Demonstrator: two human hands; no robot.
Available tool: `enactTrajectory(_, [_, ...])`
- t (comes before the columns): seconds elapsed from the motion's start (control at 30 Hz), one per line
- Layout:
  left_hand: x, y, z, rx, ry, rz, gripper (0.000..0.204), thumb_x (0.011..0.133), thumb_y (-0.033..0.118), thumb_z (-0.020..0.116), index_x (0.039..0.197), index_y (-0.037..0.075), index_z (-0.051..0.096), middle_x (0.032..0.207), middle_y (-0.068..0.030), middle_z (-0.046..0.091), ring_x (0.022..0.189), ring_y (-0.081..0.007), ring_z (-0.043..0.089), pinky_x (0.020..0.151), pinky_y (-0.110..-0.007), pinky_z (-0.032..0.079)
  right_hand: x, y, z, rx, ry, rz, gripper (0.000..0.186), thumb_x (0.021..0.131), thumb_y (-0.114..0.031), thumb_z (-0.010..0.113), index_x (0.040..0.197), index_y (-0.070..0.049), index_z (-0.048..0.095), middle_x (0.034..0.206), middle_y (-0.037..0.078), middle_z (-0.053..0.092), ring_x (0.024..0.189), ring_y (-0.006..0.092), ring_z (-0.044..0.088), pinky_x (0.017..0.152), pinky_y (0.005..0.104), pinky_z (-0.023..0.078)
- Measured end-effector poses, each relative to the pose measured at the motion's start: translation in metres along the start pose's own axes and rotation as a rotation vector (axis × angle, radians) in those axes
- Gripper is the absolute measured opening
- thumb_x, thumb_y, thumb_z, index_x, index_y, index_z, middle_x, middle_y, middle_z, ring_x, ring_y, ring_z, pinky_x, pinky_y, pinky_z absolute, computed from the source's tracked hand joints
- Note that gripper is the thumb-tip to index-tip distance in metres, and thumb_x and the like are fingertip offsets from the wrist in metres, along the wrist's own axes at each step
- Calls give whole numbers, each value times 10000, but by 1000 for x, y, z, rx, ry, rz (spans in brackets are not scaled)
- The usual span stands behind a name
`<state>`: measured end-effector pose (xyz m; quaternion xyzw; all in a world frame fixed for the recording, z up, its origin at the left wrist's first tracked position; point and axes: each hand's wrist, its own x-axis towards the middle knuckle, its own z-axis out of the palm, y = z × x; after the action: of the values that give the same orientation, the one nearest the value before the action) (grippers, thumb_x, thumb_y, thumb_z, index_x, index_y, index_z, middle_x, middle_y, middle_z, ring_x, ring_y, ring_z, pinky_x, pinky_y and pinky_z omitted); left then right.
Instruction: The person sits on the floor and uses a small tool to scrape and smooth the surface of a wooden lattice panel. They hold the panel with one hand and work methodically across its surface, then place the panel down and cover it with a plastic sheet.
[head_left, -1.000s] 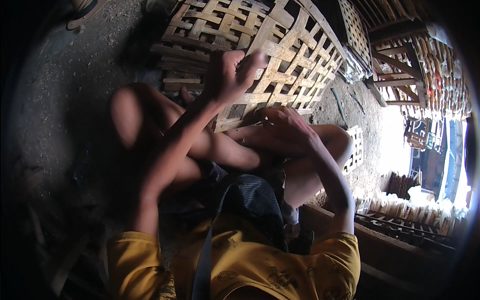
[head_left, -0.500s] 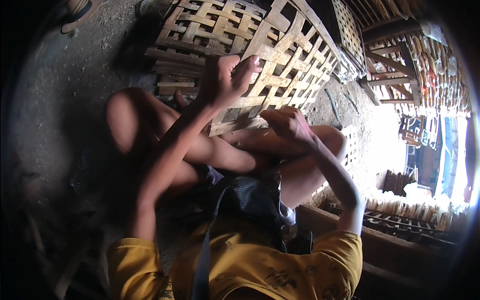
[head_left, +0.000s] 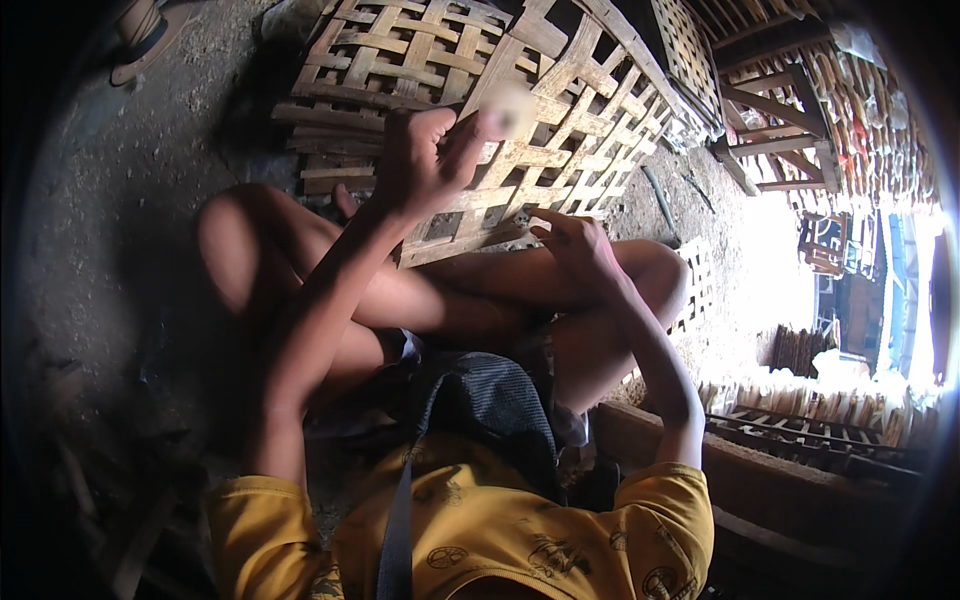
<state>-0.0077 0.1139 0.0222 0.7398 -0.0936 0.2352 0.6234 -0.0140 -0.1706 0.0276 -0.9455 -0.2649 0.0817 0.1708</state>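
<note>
I sit cross-legged behind a woven bamboo panel (head_left: 575, 130) of flat, pale strips, tilted in front of me. My left hand (head_left: 425, 165) is closed over the panel, its thumb raised at a blurred pale spot; what it grips is hidden. My right hand (head_left: 580, 245) has its index finger stretched out and fingers apart at the panel's lower edge. A second woven panel (head_left: 400, 50) lies on a stack of slats at the top left of the first one.
A tan hat-like object (head_left: 145, 40) lies on the dirt floor (head_left: 110, 200) at far left. Another lattice panel (head_left: 685, 60) and a wooden frame (head_left: 780, 135) stand beyond. A wooden beam (head_left: 760, 465) runs at my right; bright daylight enters there.
My right hand has moved slightly up, and its index finger has straightened from a curl. My left hand has shifted slightly left, along with the panel in the picture.
</note>
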Motion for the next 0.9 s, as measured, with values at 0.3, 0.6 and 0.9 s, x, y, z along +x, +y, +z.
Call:
enactTrajectory(0.3, [-1,-2,1,-46,-25,-66,392,1029,309,618,965,-52,756,893,-122,791,435,-35,516,405,-218,386,27,32,7,197,-83,-289,279,895,-318,806,846,-47,765,545,46,518,544,84,377,508,341,368])
enactTrajectory(0.6, [-1,-7,0,-2,-9,-20,407,1025,320,623,942,-54,761,860,-121,788,444,-47,547,405,-229,403,12,28,30,45,212,-76,205,932,-285,755,885,-88,729,594,135,611,530,280,616,539,388,494])
enactTrajectory(0.9, [0,-2,-1,-32,-16,-39,402,1024,324,620,961,-44,769,863,-107,791,439,-46,544,404,-235,404,-5,12,-4,-82,-8,-55,139,976,-202,645,978,-65,620,849,161,654,788,358,670,673,470,514])
